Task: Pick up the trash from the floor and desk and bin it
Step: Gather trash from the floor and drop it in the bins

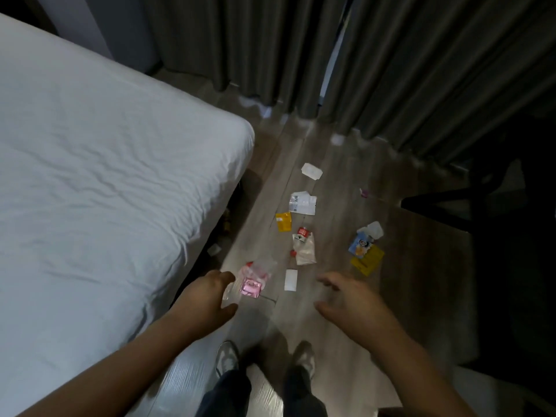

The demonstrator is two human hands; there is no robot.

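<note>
Pickup seems barely begun: trash (305,251) lies scattered on the floor (331,332) beside the bed (105,176). Left hand (207,296) and right hand (349,299) hang spread (both empty). The next move likely calls for stooping to pinch the pink wrapper (251,288) on the bed side.

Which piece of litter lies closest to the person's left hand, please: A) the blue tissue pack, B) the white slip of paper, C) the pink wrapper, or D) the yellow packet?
C: the pink wrapper lies right beside the left hand, nearer than any of the other three.
</note>
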